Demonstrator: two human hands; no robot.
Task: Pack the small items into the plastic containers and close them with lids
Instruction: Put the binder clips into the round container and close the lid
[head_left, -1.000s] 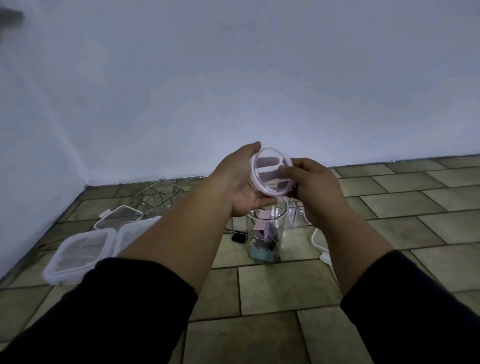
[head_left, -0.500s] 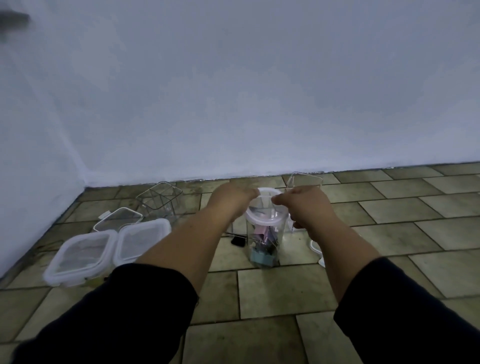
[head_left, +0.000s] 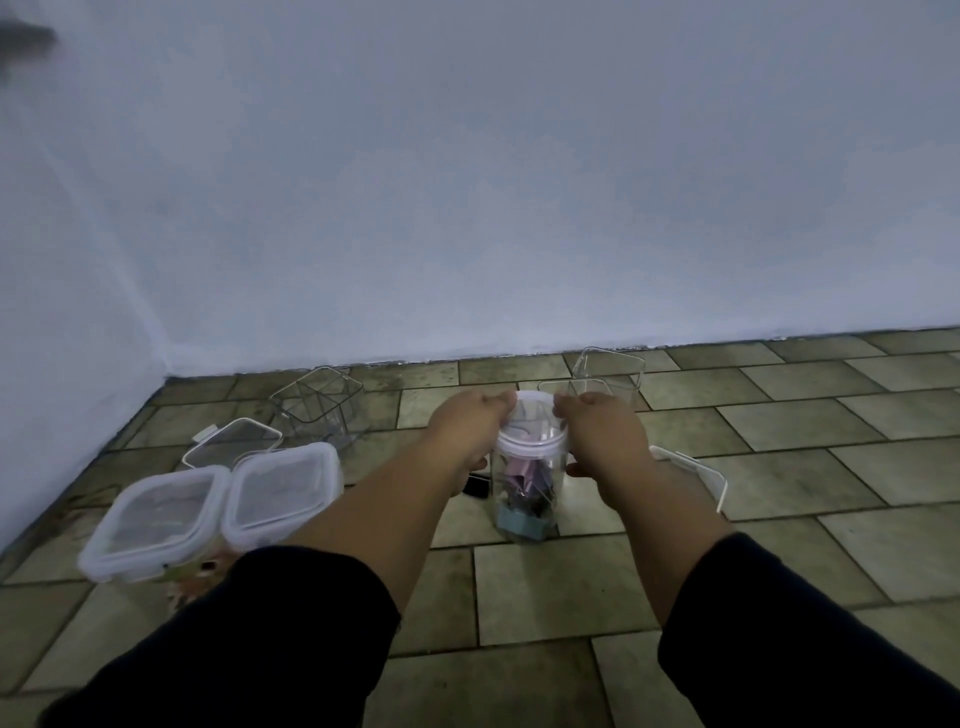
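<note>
**Lid on tall jar, both hands at the rim**

Head view, dim light. The tall clear round plastic jar (head_left: 527, 483) is standing upright on the tan tiled floor (head_left: 545, 587), near the middle of the view. The white-rimmed round lid (head_left: 532, 423) is sitting on its mouth. Whether the lid is fully seated: cannot tell.

The left hand (head_left: 467, 428) is gripping the lid's left edge, with the fingers curled over the rim. The right hand (head_left: 597, 431) is gripping the right edge the same way. Its thumb is lying lower, beside the jar's wall; contact there cannot be confirmed. Dark sleeves are covering both forearms from mid-arm back.

The small items (head_left: 522, 501) are lying inside the jar, filling roughly its lower half. Pink, dark and teal pieces are showing through the wall, too blurred to identify further.

Other things on the floor:
- Two square clear lidded boxes are sitting side by side to the left, one nearer (head_left: 156, 525) and one farther (head_left: 283, 488), with their edges touching.
- A loose square clear lid (head_left: 234, 441) is lying just behind them.
- An open clear square tub (head_left: 319, 408) is standing farther back, near the wall.
- Two more open clear tubs (head_left: 610, 371) are standing behind the right hand, one partly in front of the other.
- A white-rimmed flat lid (head_left: 696, 473) is lying to the right, partly hidden by the right forearm.
- A small black object (head_left: 475, 486) is lying just left of the jar, below the left hand.
</note>
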